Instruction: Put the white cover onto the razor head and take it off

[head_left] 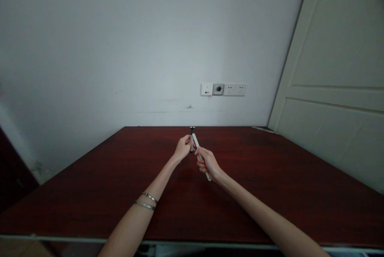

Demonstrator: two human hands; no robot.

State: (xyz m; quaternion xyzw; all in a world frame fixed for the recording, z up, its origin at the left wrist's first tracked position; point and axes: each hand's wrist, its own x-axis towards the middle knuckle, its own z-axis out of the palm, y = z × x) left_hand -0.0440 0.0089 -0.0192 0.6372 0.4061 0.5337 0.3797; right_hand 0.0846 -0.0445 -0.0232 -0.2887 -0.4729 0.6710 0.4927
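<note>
My left hand point(183, 148) is closed around the grey-and-black handle of a razor point(191, 141), held upright with its T-shaped head at the top. My right hand point(207, 161) wraps round a long white stick-like tool point(196, 141), whose kind I cannot make out. The white tool slants, its upper end beside the razor's handle and its lower end sticking out below my fist. Whether the two touch is unclear. Both hands are above the middle of the dark red table point(144, 145).
Behind the table stands a pale wall point(150, 49) with a row of white sockets point(235, 89). A panelled white door point(333, 89) leans in at the right. A thin flat strip point(265, 130) lies at the table's far right edge.
</note>
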